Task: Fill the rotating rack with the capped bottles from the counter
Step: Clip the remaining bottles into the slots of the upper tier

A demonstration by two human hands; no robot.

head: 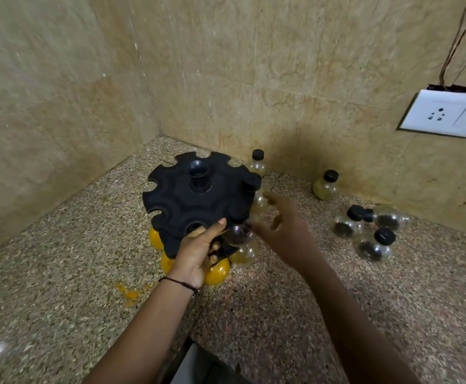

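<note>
Logging stock at this moment, as I read it from the head cam:

- Rotating rack: black, notched rim, stands on the speckled worktop in the tiled corner. Most top-tier notches look vacant; approx 1 cap sits in a notch at the right rim, w/ a pale bottle hanging under it.
- Lower tier: several yellow-filled bottles already hung at the near side, plus a pale one beside them.
- Left hand: grip clamped on the rack's near edge, thumb on top, steadying it.
- Right hand: blurred, fingers spread and curled, just beside a clear bottle at the rack's near-right edge. Can't tell whether it grasps it or has let go.
- Left on worktop: 1 pale bottle behind rack, 1 near the wall, 3 dark-filled ones in a cluster to the right; one lies on its side.
- Yellow powder spill in front of rack.
- My est: under half done; 5 loose bottles to go
</note>
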